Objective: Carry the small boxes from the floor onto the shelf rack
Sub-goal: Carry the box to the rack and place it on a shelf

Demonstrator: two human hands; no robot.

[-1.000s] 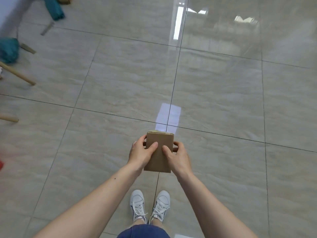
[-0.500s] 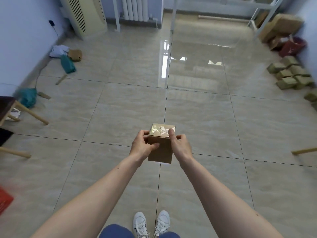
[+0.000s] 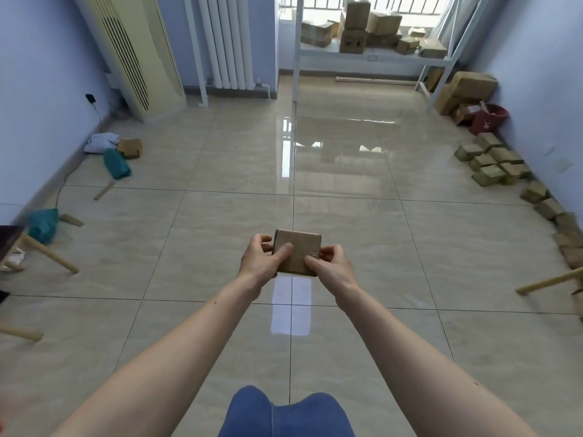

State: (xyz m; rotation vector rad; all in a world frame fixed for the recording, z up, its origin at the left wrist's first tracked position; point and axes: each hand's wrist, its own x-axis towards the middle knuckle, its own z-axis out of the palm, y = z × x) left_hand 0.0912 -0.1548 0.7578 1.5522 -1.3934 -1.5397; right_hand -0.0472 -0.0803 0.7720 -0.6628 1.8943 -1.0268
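Left hand (image 3: 257, 258) and right hand (image 3: 331, 265) pinch small cardboard box (image 3: 296, 252) between them, thumbs on top face, held at waist height over tiled floor (image 3: 220, 234). Shelf rack (image 3: 372, 53) at far wall, well apart, already carries several boxes. Many small boxes (image 3: 492, 162) left along right wall; task looks partway done.

matt cardboard box (image 3: 296, 252), glossy tiled floor (image 3: 220, 234) (mirror-like), wooden legs (image 3: 50, 254)
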